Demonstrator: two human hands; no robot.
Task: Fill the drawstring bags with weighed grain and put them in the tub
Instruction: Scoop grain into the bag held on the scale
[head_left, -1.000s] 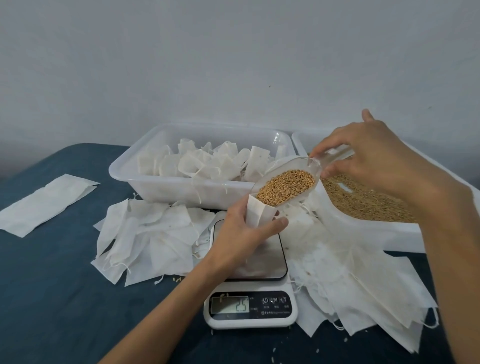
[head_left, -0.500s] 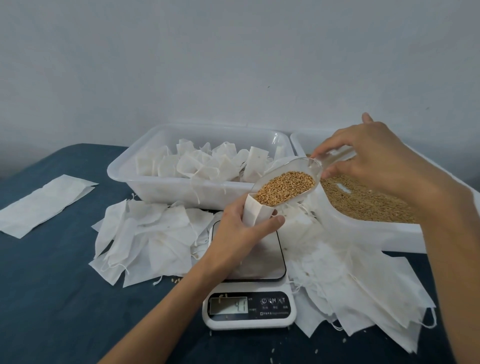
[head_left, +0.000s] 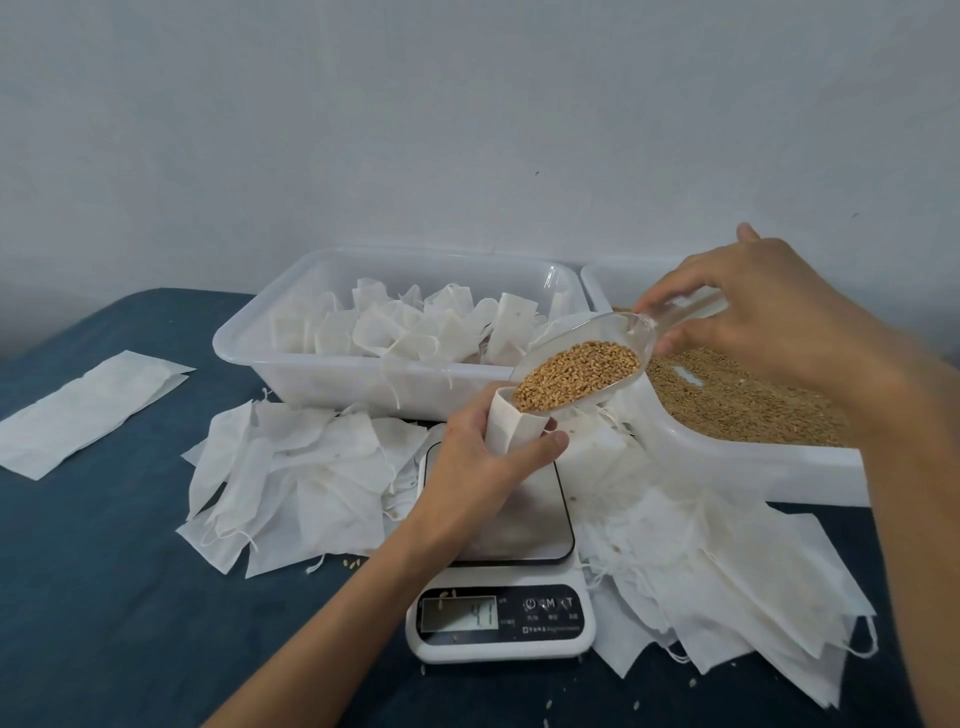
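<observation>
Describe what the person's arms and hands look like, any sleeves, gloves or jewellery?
Both forearms are bare as far as the frame shows, with no sleeve in view. The left hand and the right hand wear no gloves. No ring, watch or bracelet shows on either wrist or on the visible fingers, and no markings are visible.

Soft even indoor light, faint shadows, slightly soft focus, wide-angle bending at the edges

two bare forearms, hands (head_left: 483, 447) seemingly without rings, no sleeves in view
</observation>
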